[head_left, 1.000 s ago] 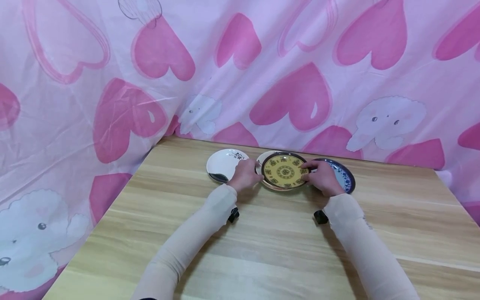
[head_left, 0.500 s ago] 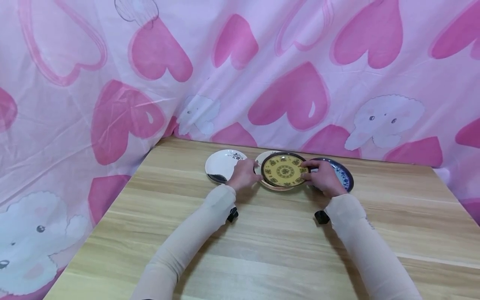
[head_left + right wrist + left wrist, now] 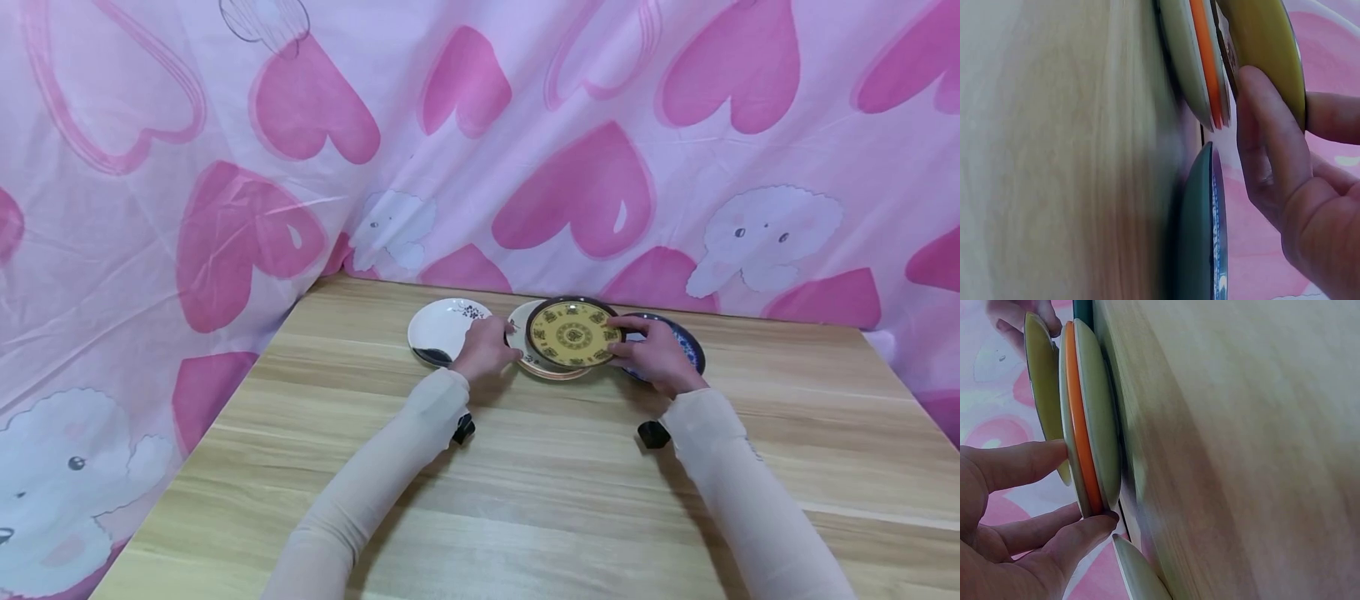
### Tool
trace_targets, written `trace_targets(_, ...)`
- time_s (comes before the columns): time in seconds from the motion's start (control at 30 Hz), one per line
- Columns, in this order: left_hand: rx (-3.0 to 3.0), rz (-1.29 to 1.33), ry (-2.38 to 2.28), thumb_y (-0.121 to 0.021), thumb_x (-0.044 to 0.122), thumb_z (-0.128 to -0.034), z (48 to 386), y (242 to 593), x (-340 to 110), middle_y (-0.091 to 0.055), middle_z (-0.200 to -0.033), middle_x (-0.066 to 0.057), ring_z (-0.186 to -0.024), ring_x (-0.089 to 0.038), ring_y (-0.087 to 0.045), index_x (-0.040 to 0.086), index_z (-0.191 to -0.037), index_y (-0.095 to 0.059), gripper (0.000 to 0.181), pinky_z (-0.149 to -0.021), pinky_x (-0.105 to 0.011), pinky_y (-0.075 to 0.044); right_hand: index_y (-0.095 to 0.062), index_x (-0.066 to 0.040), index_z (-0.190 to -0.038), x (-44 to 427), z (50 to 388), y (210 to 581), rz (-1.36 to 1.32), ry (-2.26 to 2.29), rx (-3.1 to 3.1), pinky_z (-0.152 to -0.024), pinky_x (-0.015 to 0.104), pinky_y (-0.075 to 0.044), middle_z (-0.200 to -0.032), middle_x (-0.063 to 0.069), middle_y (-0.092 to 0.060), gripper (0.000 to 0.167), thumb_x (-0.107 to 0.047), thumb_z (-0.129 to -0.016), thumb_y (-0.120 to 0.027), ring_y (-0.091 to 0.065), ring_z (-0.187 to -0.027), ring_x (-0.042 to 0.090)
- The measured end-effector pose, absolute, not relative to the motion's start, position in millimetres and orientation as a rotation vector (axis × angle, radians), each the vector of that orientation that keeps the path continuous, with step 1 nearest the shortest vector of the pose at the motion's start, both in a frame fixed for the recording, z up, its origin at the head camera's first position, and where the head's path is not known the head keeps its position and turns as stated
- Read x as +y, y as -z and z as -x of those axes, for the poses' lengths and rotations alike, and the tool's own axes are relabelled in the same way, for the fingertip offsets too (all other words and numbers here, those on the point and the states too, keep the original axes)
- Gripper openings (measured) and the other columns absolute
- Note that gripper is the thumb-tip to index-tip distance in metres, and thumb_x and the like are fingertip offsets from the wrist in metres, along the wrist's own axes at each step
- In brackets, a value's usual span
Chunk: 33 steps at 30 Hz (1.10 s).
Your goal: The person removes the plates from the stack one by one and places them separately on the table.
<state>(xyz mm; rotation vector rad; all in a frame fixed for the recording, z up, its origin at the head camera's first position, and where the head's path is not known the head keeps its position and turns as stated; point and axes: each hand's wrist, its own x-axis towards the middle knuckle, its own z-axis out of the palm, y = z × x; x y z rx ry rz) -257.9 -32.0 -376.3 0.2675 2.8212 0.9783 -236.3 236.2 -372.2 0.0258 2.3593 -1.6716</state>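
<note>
In the head view a yellow plate (image 3: 573, 334) with a dark rim and brown pattern is tilted over a small stack of plates (image 3: 553, 374), its right side raised. My right hand (image 3: 657, 354) pinches its right edge; in the right wrist view the thumb lies on its underside (image 3: 1266, 44). My left hand (image 3: 483, 348) holds the left edge of the stack, fingers and thumb about the rims. From the left wrist, the stack shows pale plates (image 3: 1099, 412) with an orange layer (image 3: 1080, 419) between them. Part of the stack's top is hidden under the yellow plate.
A white plate (image 3: 442, 327) with a dark patch and floral print lies left of the stack. To the right, a blue-patterned plate (image 3: 690, 348) is partly behind my right hand. The wooden table (image 3: 540, 500) meets a pink heart-print cloth (image 3: 577, 192) at its back edge.
The yellow plate has risen slightly and shifted right with my right hand, uncovering more of the stack's left side. My left hand stays at the stack's edge.
</note>
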Motion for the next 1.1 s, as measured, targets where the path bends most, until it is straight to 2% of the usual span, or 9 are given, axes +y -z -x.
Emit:
trace_targets(0.27, 2.831, -0.284, -0.98, -0.079, 0.012, -0.0838, 258.9, 376.0, -31.4, -0.065, -0.135, -0.018, -0.129, -0.036, -0.058, 0.001, -0.13, -0.064, 0.05, -0.114, -0.044, -0.046, -0.042, -0.004, -0.151, 246.6, 231.4, 370.0, 0.013, 1.653, 2.382, -0.088, 0.025, -0.061, -0.149, 0.025, -0.042, 0.055, -0.002, -0.098, -0.057, -0.066, -0.09, -0.002)
trace_targets(0.5, 2.816, -0.258, -0.995, -0.08, 0.012, -0.083, 257.7, 375.2, -30.8, -0.065, -0.135, -0.017, -0.129, -0.035, -0.059, 0.001, -0.13, -0.064, 0.05, -0.114, -0.044, -0.046, -0.052, -0.011, -0.145, 258.0, 223.2, 366.8, 0.044, 1.469, 2.544, -0.071, 0.022, -0.058, -0.137, 0.02, -0.052, 0.053, -0.012, -0.094, -0.067, -0.06, -0.082, -0.001)
trace_targets(0.73, 2.825, -0.28, -0.993, -0.08, 0.013, -0.083, 256.4, 374.6, -32.2, -0.065, -0.136, -0.017, -0.131, -0.036, -0.057, 0.002, -0.13, -0.064, 0.05, -0.116, -0.044, -0.044, -0.044, -0.003, -0.148, 265.8, 215.5, 365.7, 0.037, 1.596, 2.408, -0.081, 0.021, -0.061, -0.144, 0.025, -0.041, 0.056, -0.001, -0.095, -0.061, -0.064, -0.089, 0.0)
trace_targets(1.1, 2.845, -0.305, -0.968, -0.08, 0.014, -0.0828, 257.3, 374.3, -33.6, -0.067, -0.133, -0.017, -0.127, -0.035, -0.06, 0.001, -0.127, -0.066, 0.049, -0.113, -0.043, -0.046, -0.045, -0.003, -0.148, 277.7, 208.2, 367.9, 0.146, 1.559, 2.415, -0.082, 0.022, -0.061, -0.148, 0.029, -0.037, 0.059, -0.005, -0.093, -0.066, -0.065, -0.093, 0.003)
